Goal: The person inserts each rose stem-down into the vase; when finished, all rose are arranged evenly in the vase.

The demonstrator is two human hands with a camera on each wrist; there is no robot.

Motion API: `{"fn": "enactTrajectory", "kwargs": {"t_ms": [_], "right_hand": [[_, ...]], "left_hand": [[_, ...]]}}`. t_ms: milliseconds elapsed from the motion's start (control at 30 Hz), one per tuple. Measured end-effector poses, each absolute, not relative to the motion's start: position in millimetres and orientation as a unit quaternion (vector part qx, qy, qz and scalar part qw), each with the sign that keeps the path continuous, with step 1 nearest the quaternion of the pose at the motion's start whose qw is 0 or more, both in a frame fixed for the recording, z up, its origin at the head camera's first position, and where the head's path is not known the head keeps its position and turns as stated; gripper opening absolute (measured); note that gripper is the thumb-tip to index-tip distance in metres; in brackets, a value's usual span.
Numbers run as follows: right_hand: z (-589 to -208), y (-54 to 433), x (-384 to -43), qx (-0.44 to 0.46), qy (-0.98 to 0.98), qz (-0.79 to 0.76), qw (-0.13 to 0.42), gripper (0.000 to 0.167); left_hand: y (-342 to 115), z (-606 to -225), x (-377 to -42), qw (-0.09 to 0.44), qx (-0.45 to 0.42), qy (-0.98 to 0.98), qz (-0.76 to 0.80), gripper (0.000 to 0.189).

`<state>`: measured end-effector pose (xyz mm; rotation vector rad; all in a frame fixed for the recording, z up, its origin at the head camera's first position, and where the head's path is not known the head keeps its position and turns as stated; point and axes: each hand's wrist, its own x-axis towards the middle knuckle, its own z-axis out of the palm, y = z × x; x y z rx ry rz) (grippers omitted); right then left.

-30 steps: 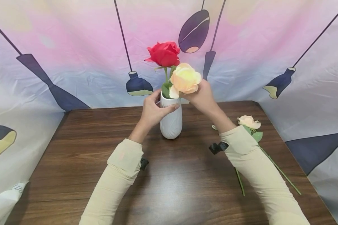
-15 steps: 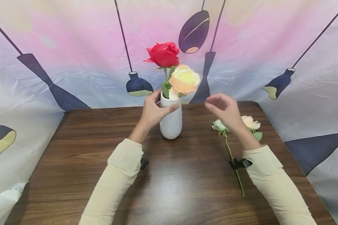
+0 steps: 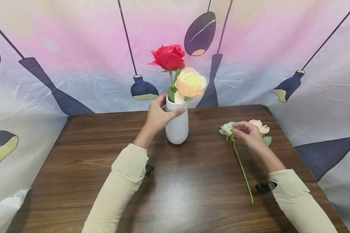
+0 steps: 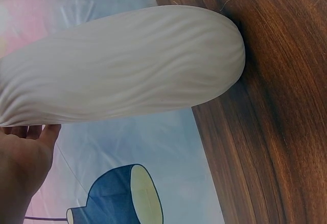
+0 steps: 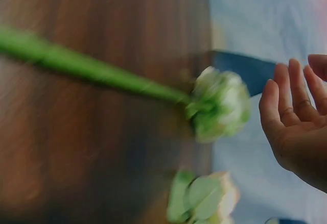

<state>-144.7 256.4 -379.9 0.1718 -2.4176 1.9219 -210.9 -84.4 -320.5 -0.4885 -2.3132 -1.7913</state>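
Observation:
A white vase with a wavy relief stands upright on the table. My left hand grips it near the rim, thumb across the front; the left wrist view shows the vase's side and its base on the wood. In it stand a red rose and a peach-yellow rose, their lower stems hidden inside. My right hand holds nothing, fingers loosely bent over a pale green rose lying on the table. The right wrist view shows gaps between these fingers and the green bloom.
A cream rose with green leaves lies to the right, partly behind my right hand. The brown wooden table ends at a patterned cloth backdrop. Something white with printing sits at the left edge.
My right hand has let go of the peach-yellow rose, which stays in the vase, and has moved right and down to the green rose. My left hand keeps its grip on the vase.

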Motion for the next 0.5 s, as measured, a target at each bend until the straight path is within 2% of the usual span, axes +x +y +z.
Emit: {"fn": "enactTrajectory", "kwargs": {"t_ms": [133, 300, 500], "right_hand": [[-396.5, 272.7, -143.4, 0.025, -0.795, 0.605, -0.015, 0.010], [-412.9, 285.5, -144.1, -0.002, -0.815, 0.579, -0.038, 0.032], [-423.0, 289.2, -146.1, -0.028, -0.836, 0.544, -0.069, 0.037]], "left_hand": [[-84.4, -320.1, -211.1, 0.089, -0.164, -0.776, -0.602, 0.066], [-84.2, -318.9, -209.7, 0.089, -0.165, -0.778, -0.600, 0.067], [-83.7, -318.6, -209.2, 0.086, -0.163, -0.782, -0.596, 0.067]]}}
